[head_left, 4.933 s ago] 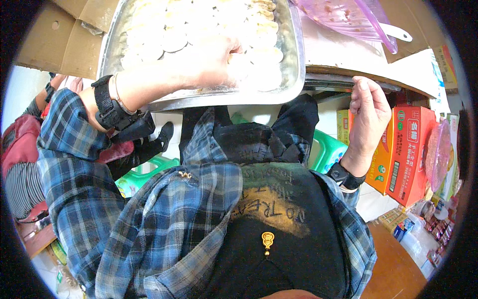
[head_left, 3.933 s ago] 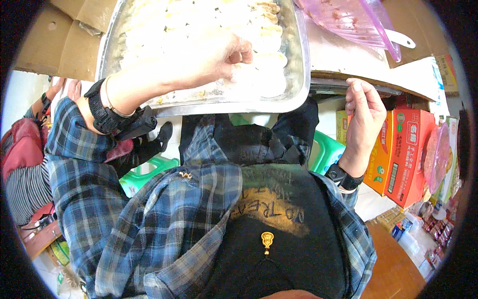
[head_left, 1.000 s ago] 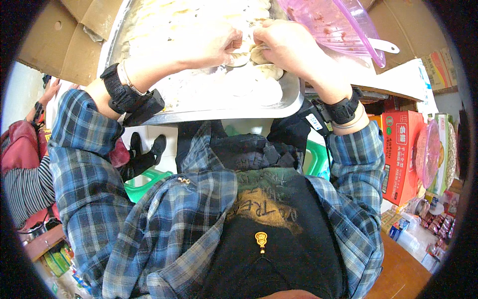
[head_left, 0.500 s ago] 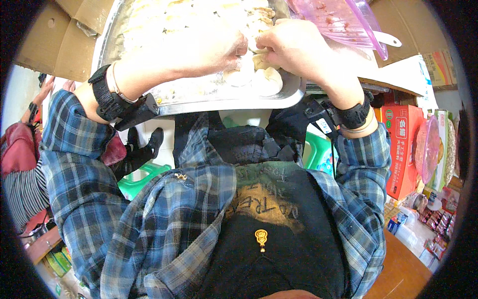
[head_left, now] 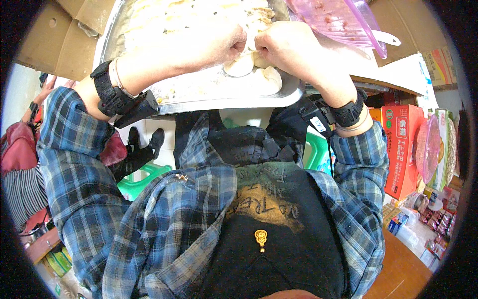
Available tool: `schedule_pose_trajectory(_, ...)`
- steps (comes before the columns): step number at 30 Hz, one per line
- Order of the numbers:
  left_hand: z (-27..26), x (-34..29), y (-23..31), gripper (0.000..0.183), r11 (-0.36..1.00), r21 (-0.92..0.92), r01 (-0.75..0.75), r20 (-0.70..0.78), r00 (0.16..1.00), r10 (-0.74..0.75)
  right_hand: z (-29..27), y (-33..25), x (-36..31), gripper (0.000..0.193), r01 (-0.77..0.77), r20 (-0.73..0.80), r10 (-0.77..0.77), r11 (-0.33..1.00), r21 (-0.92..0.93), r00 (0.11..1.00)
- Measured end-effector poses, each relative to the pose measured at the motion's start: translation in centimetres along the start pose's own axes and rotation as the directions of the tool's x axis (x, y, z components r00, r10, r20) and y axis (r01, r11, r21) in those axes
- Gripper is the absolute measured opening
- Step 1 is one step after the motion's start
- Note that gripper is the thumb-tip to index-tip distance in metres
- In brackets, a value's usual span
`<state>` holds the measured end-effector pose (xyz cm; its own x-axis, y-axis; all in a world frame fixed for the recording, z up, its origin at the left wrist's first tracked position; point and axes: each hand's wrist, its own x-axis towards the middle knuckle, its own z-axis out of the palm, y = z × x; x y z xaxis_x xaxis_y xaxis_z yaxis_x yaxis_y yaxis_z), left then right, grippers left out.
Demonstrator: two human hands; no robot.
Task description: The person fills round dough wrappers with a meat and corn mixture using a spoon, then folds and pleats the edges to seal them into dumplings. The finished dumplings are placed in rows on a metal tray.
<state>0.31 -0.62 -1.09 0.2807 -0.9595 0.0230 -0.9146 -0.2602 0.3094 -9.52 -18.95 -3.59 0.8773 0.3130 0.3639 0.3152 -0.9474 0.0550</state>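
Above the near right corner of a metal tray (head_left: 224, 105), my two hands meet at a pale piece of dough (head_left: 250, 42), apparently a dumpling, partly hidden by the fingers and washed out by glare. My left hand (head_left: 219, 46) is curled, its fingertips closed at the dough's left side. From the other side, my right hand (head_left: 289, 46) pinches it with bent fingers. Just below sit two white dumplings, one beneath my left fingers (head_left: 240, 67) and one by the tray corner (head_left: 269, 81). Rows of pale dumplings (head_left: 179, 20) fill the tray's far part.
A pink plastic basin (head_left: 343, 22) with reddish filling and a white spoon handle (head_left: 386, 38) stands right of the tray. Cardboard (head_left: 55, 42) borders the left. A red box (head_left: 402, 149) is at the right, a green stool (head_left: 142, 182) below. Another person (head_left: 25, 174) sits at left.
My right hand has shifted slightly left, closer to my left hand, and its fingers are more curled. My left hand stays nearly in place.
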Motion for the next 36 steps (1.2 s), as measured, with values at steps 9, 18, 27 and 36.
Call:
schedule_pose_trajectory(9, -0.2, -0.3, -0.4, 0.009, 1.0, 0.025, -0.014, -0.077, 0.997, 0.016, 0.0, 0.0, 0.0, 0.004, 0.001, -0.043, -0.002, 1.0, -0.023, 0.999)
schedule_pose_trajectory(18, -1.7, 0.1, 0.5, 0.012, 0.999, 0.033, -0.01, 0.026, 1.0, 0.01, -2.1, -0.1, 0.1, 0.013, -0.066, 0.045, 0.061, 0.99, 0.123, 0.997)
schedule_pose_trajectory(27, -4.2, -2.4, 1.1, 0.019, 0.995, -0.054, -0.09, 0.017, 0.996, 0.091, -4.3, -1.7, -0.9, 0.018, -0.057, 0.27, 0.007, 0.983, 0.175, 0.963)
schedule_pose_trajectory(36, -3.4, -9.4, 3.4, 0.017, 0.945, -0.323, 0.048, -0.148, 0.984, -0.1, -2.9, -1.4, -1.6, 0.011, -0.009, 0.235, -0.033, 0.984, 0.177, 0.971)
